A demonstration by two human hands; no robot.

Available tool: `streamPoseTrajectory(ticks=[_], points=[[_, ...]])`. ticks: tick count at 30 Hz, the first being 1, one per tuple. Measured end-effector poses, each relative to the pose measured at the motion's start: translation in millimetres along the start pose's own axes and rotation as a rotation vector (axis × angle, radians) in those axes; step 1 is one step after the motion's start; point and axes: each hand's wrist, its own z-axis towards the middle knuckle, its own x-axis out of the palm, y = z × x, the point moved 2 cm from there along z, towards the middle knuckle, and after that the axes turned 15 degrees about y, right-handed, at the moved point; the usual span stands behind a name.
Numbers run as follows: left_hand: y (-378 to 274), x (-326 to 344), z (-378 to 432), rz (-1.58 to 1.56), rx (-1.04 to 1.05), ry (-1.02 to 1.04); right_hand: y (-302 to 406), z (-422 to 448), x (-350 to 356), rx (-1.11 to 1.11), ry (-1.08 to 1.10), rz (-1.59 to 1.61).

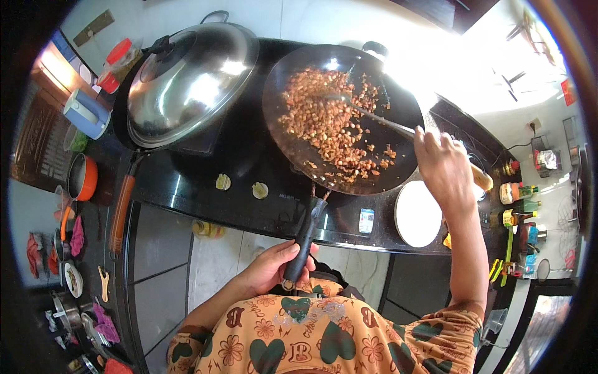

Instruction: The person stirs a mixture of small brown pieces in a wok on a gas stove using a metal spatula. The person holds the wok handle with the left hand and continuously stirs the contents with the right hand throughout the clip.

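Note:
A large dark wok [397, 163] sits on the right side of the black cooktop [243, 163], holding a chopped reddish-brown food mixture [317, 112]. My left hand [285, 266] grips the wok's black handle [301, 243] near its end. My right hand [441, 161] is closed around a metal spatula [383, 121] with a wooden handle end [481, 177]; its blade lies among the food, partly hidden. Below my right hand, a white plate [418, 214] rests on the counter's front part.
Left of the wok stands a second pan [122, 205] under a domed metal lid [194, 84]. A phone [366, 220] lies near the counter edge. Farther left are a blue kettle [87, 113] and an orange saucepan [84, 177]. Bottles [525, 205] line the right counter.

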Motion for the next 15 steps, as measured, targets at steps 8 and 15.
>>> streamPoseTrajectory(ticks=[8, 15], points=[[0.7, -1.1, -5.2, -0.027, 0.012, 0.026, -70.9, -89.3, -88.2, 0.086, 0.135, 0.259], [0.6, -3.6, -4.3, -0.034, 0.013, 0.016, -54.8, -80.3, -96.7, 0.022, 0.203, 0.236]])
